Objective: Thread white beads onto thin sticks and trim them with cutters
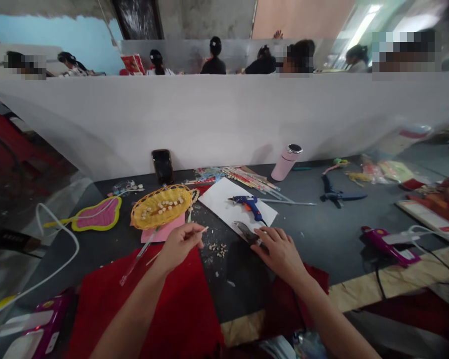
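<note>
My left hand (182,244) is closed in a pinch on a thin pale stick (205,229), whose tip shows past the fingers above the dark table. On the right, my right hand (280,252) has its fingers over the handles of a pair of pliers (244,230), which lie at the lower edge of a white sheet (220,199). Between both hands is a small heap of cut pale bits (217,250). A blue glue gun (247,203) rests on the sheet, just beyond the pliers. Left of my left hand, a yellow woven basket (160,217) contains several small pale pieces.
Red cloth (108,294) covers the front left. Behind stand a phone (162,166) and a pink bottle (286,163), with patterned strips (247,179) between them. Purple power strips (391,247) with cables lie at the sides. A white partition (209,119) separates other people.
</note>
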The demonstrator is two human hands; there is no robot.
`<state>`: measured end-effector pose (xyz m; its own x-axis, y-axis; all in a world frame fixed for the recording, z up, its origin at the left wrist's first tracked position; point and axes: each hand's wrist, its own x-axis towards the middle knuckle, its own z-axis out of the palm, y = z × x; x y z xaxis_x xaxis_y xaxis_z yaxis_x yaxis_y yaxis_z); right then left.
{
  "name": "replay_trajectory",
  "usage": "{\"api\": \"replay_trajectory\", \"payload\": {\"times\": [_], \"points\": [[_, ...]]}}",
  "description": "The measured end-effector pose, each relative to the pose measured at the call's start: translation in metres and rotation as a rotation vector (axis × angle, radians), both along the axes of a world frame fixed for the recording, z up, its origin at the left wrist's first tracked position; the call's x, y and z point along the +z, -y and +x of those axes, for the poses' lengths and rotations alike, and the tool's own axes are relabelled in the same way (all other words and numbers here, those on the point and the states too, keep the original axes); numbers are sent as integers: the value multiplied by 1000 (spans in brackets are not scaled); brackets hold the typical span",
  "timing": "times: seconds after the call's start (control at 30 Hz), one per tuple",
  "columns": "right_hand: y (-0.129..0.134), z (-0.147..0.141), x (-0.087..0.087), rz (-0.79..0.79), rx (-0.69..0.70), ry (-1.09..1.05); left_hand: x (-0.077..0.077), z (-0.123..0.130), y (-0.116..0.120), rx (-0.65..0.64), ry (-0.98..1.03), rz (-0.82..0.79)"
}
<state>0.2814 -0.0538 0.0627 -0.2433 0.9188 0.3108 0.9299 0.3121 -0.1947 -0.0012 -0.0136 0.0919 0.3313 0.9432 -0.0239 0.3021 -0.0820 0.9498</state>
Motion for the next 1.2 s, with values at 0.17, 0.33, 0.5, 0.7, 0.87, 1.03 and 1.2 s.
{"api": "replay_trajectory", "payload": {"times": [0.17, 0.33, 0.5, 0.7, 0.87, 1.03, 1.2], "points": [[-24, -54, 64, -171, 319, -464, 34, 5, -4, -32, -177, 178], [-46, -86, 79, -311, 440, -564, 46, -3, -6, 12, -275, 275], [-61, -99, 71, -425, 498, -621, 45, -9, -13, 24, -315, 308], [-77, -101, 59, -563, 567, -680, 46, -5, -20, 7, -431, 285], [-81, -102, 53, -620, 610, -771, 43, -5, -20, -13, -448, 265], [-79, -107, 38, -635, 694, -955, 41, -8, -19, -36, -469, 342], [-79, -113, 24, -654, 694, -1119, 40, -9, -16, -11, -482, 421]]}}
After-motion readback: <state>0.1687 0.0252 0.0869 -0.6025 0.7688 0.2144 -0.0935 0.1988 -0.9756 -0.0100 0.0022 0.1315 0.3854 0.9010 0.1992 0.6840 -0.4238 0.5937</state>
